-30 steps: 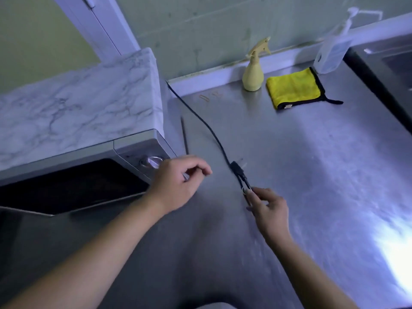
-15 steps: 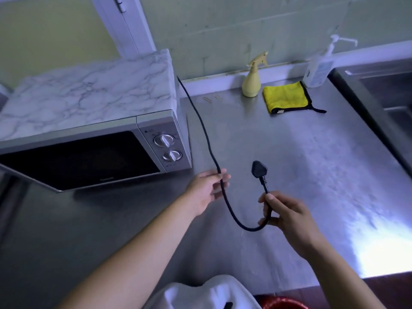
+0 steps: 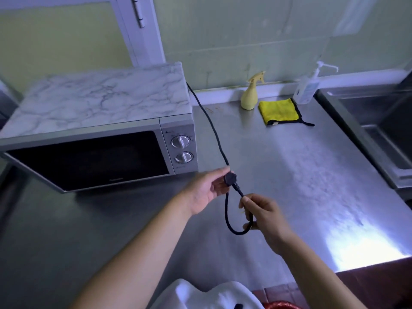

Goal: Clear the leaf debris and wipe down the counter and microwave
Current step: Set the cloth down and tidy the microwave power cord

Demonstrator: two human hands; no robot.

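A silver microwave [image 3: 100,130] with a marble-patterned top stands at the left on the steel counter [image 3: 301,179]. Its black power cord [image 3: 214,128] runs from behind it along its right side and loops in front of me. My left hand [image 3: 207,190] pinches the black plug [image 3: 230,178] at the cord's end. My right hand [image 3: 265,217] grips the cord just below the plug, where the loop bends back. A folded yellow cloth [image 3: 278,111] lies at the back of the counter beside a yellow spray bottle [image 3: 250,94]. A few thin bits of debris [image 3: 211,110] lie near the back wall.
A clear pump bottle [image 3: 308,85] stands against the wall right of the cloth. A steel sink [image 3: 379,130] drops off at the right. The counter's front edge [image 3: 367,266] runs near me at lower right, with a red item [image 3: 278,305] below it.
My head pulled back and up, showing the whole microwave. Both hands lifted the cord into a loop; my left hand went from the cord to the plug.
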